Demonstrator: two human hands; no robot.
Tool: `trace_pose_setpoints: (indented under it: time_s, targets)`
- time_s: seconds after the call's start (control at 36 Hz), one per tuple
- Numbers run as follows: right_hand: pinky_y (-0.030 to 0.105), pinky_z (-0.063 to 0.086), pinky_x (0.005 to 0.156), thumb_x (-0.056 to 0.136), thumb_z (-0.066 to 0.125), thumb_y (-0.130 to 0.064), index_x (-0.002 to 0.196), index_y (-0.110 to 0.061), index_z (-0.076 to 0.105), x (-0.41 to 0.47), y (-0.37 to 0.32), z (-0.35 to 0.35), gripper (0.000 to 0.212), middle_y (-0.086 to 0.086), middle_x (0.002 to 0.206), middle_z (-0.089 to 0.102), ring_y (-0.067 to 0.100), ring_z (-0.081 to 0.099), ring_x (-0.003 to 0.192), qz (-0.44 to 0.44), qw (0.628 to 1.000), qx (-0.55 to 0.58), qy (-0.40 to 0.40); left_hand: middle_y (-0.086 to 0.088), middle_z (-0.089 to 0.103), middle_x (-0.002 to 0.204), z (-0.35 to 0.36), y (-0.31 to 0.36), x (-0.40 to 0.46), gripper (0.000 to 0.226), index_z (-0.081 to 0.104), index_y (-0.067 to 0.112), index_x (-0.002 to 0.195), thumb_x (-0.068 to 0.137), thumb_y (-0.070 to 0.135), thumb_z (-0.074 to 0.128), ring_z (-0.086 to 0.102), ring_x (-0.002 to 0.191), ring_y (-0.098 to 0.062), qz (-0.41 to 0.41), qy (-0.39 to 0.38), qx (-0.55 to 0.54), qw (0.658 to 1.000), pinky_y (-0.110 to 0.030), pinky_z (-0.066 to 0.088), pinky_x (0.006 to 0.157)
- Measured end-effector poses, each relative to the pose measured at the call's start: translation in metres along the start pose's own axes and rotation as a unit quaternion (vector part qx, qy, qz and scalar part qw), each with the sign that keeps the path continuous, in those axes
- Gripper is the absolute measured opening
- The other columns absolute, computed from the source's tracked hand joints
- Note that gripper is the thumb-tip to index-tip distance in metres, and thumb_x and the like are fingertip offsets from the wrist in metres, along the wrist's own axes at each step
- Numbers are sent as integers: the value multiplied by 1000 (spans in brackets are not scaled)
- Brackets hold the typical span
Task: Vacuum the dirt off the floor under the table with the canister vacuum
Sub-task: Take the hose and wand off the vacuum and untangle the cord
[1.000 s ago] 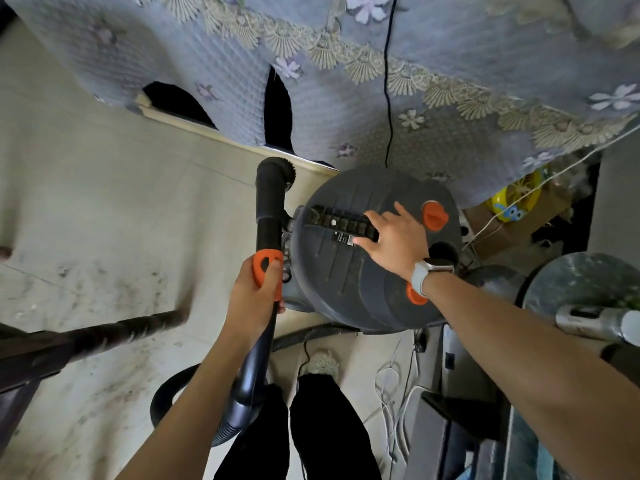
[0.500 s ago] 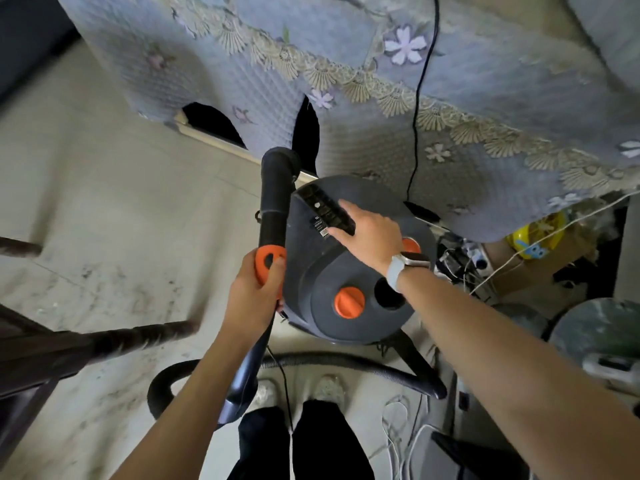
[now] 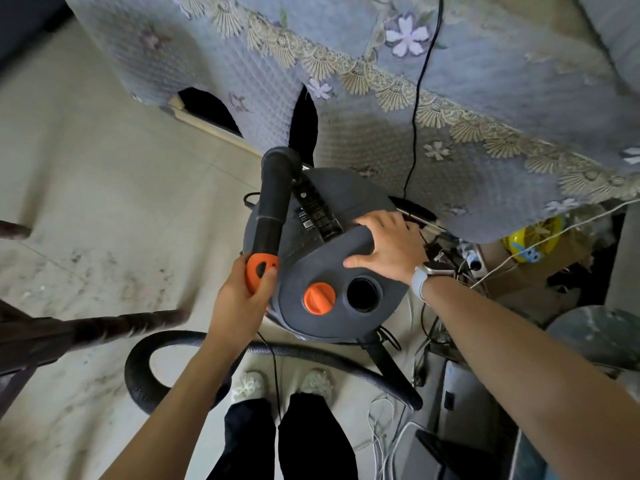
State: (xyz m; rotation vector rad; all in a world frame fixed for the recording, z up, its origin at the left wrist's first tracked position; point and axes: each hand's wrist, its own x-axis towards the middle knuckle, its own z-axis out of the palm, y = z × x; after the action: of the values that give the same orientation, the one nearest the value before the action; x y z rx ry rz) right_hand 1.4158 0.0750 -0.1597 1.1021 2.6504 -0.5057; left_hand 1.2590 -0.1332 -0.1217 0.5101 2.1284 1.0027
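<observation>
Black wand [image 3: 273, 202] in left hand [image 3: 242, 299] points toward the table [image 3: 485, 81]

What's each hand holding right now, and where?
Left hand grips the vacuum wand at its orange collar. Right hand rests flat on the canister lid, gripping nothing.

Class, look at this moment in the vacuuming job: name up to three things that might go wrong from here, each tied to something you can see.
1. The corrugated hose loops on the floor just in front of the person's shoes; a step could trip.
2. Loose cables lie tangled beside the canister vacuum; moving it might snag them.
3. The left hand grips the wand close to the hanging tablecloth, which suction might catch.
</observation>
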Motion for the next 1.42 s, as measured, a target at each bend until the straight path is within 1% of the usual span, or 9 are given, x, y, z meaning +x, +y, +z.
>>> trace_pose_setpoints:
  time_s: [0.25,0.39,0.47,0.67,0.94,1.17,1.28,1.36,1.42]
  targets:
    - [44,29,97,65,63,-74,130,-31,46,-46,-28,22,79,-6,133,47,24,40,124,83,996,5,32,-7,63,99,12,-17,-13,37,49,15,124,95,37,51,59,90,-31,-25,28,86,996,-37,46,75]
    - [46,30,100,77,53,-71,137,-23,42,-52,-42,24,77,1,137,47,28,40,126,73,997,7,-3,-6,62,109,13,-35,-23,42,48,14,129,94,38,50,57,97,-29,-18,67,112,991,-39,48,79]
    - [44,34,98,81,51,-68,135,-19,45,-40,-58,17,73,5,131,55,29,47,123,66,995,72,-22,-5,61,115,12,-39,-30,46,47,15,132,94,39,50,57,101,-29,-21,78,130,988,-42,48,83]
    - [39,42,83,90,55,-45,117,-7,45,-15,-98,19,47,12,114,64,36,58,108,173,960,215,-41,-5,57,122,9,-43,-39,47,46,14,134,93,36,53,56,105,-28,-16,68,123,990,-40,47,84]
    - [33,35,64,93,49,-45,117,-6,48,2,-106,33,45,13,101,68,33,64,92,164,974,123,101,-4,56,121,8,-37,-20,46,45,18,134,94,39,51,54,106,-27,3,57,129,990,-38,46,81]
    - [39,43,75,96,44,-45,117,-3,47,38,-113,25,48,16,105,68,35,63,97,170,974,96,115,-8,57,120,-2,-29,9,47,42,15,136,95,38,48,55,105,-31,17,76,144,986,-33,39,76]
    - [42,42,83,97,44,-45,133,-3,41,43,-107,20,55,17,114,64,35,59,105,123,982,81,122,-10,55,125,-3,-31,13,52,41,12,139,95,38,49,53,111,-33,12,93,154,984,-40,43,84]
    - [42,45,79,93,51,-45,149,-9,28,32,-86,19,70,14,114,62,34,58,103,-10,989,55,136,-13,55,124,1,-33,12,54,41,10,138,93,37,51,53,111,-36,6,112,153,982,-44,45,83]
    - [42,45,76,90,49,-54,151,-13,22,26,-69,16,79,11,107,62,33,60,97,-79,993,-3,89,-15,55,122,6,-33,11,55,41,8,139,93,35,53,53,110,-38,0,122,149,981,-45,44,81]
